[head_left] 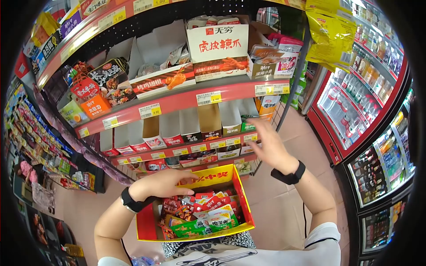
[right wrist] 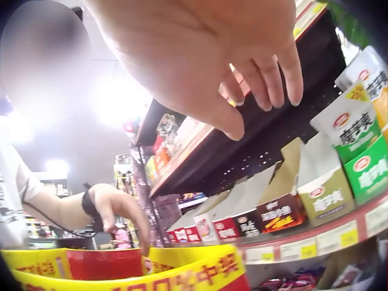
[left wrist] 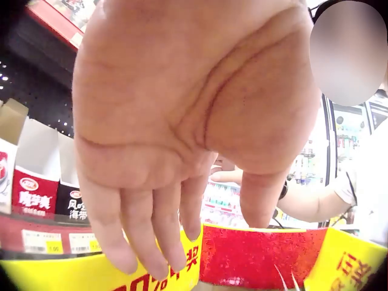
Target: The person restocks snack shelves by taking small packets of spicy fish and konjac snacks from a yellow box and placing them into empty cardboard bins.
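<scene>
A yellow-and-red cardboard box (head_left: pixel 147 224) sits against the person's front, its back flap printed with red characters. Inside it lie red and brown snack packets (head_left: pixel 213 203) and green-and-white ones (head_left: pixel 195 228). The left hand (head_left: pixel 166 182) hangs over the box's left back side, palm down, fingers extended by the back flap. Nothing shows in its palm in the left wrist view. Raised at the right end of the lower shelf, the right hand (head_left: pixel 271 148) has loosely spread fingers and holds nothing. Near it in the right wrist view stand a green-and-white pouch (right wrist: pixel 348 121) and its green display box (right wrist: pixel 368 173).
Open display boxes (head_left: pixel 171 129) line the lower shelf, with price tags along its red edge (head_left: pixel 186 150). Above, another shelf holds a white carton (head_left: pixel 217 44) and snack packs. Drink coolers (head_left: pixel 330 137) stand to the right; snack racks (head_left: pixel 33 137) are at left.
</scene>
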{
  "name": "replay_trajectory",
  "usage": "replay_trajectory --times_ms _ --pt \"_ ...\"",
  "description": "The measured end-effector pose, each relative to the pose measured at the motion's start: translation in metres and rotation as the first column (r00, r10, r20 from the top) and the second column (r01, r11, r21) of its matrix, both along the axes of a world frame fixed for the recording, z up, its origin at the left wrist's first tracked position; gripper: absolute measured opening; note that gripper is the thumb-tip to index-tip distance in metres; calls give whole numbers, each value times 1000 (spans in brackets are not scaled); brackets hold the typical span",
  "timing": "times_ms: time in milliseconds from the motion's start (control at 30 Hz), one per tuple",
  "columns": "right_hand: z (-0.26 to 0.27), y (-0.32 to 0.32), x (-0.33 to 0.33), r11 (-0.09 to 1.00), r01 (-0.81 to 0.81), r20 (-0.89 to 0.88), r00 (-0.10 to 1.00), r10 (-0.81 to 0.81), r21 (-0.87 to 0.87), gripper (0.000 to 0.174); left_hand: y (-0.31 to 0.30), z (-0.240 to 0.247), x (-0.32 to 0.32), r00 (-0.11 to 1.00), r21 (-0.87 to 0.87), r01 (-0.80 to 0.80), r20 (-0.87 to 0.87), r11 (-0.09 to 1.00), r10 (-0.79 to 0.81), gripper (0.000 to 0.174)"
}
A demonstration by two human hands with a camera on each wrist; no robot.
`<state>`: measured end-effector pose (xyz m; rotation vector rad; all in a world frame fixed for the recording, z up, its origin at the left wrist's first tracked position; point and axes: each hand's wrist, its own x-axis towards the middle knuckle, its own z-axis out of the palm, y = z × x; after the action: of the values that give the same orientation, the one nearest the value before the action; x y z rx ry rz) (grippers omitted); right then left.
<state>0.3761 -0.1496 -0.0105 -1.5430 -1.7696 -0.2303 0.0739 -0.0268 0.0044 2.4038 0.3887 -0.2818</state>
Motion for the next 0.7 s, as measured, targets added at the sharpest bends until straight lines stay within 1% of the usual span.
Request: replay_trajectory --times_ms 33,67,133,167,200,233,267,300,333,400,433,467,533,567,600,633,667,700 --pt "-3 6 11 995 96 7 995 -96 -17 59 1 2 6 1000 -60 -22 3 998 23 52" --pt "-7 13 21 995 99 12 995 -99 -11 59 2 4 12 999 -120 -44 3 992 45 50" --pt "-9 26 34 972 233 -47 971 -234 -26 61 2 5 23 999 -94 -45 15 995 47 48" --pt "-10 30 38 962 268 -54 961 -271 -58 61 6 -1 29 995 -131 -48 79 990 59 47" --pt "-14 35 43 962 270 -51 961 -272 -51 61 9 -5 34 987 -168 -48 142 985 73 47" --pt "-20 42 51 952 290 -3 956 -292 -95 62 9 -6 40 977 -244 -94 161 965 136 46" --pt "-26 49 57 940 311 46 950 -308 -138 63 11 -7 47 977 -238 -93 167 967 135 46" --pt "-30 52 58 938 336 67 941 -331 -89 46 13 -7 54 967 -193 -102 212 976 143 45" --pt "-36 57 64 939 334 69 942 -329 -81 46 16 -8 60 954 -148 -113 258 983 149 44" --pt "-42 64 73 928 319 105 947 -304 -191 20 22 -9 72 945 -138 -137 280 981 171 42" --pt "-44 66 71 931 352 127 932 -339 -101 8 26 -11 77 933 -126 -150 311 981 183 41" --pt "-44 66 72 932 350 130 933 -337 -97 8 28 -13 81 920 -116 -162 340 980 193 40" --pt "-36 61 68 914 399 142 911 -386 -77 12 29 -11 87 909 -121 -153 373 981 188 39" --pt "-34 59 68 914 398 144 912 -385 -74 12 28 -10 89 893 -187 -202 369 962 259 40" --pt "-30 55 68 929 368 143 918 -370 42 14 27 -9 90 873 -253 -249 359 935 330 41" --pt "-27 52 66 931 331 144 924 -353 155 16 26 -9 91 871 -256 -253 360 933 334 41" --pt "-24 47 64 933 326 147 926 -347 151 16 25 -8 92 850 -295 -281 364 913 379 42" --pt "-14 40 56 930 291 180 925 -333 226 17 25 -8 92 827 -335 -310 366 890 426 44"
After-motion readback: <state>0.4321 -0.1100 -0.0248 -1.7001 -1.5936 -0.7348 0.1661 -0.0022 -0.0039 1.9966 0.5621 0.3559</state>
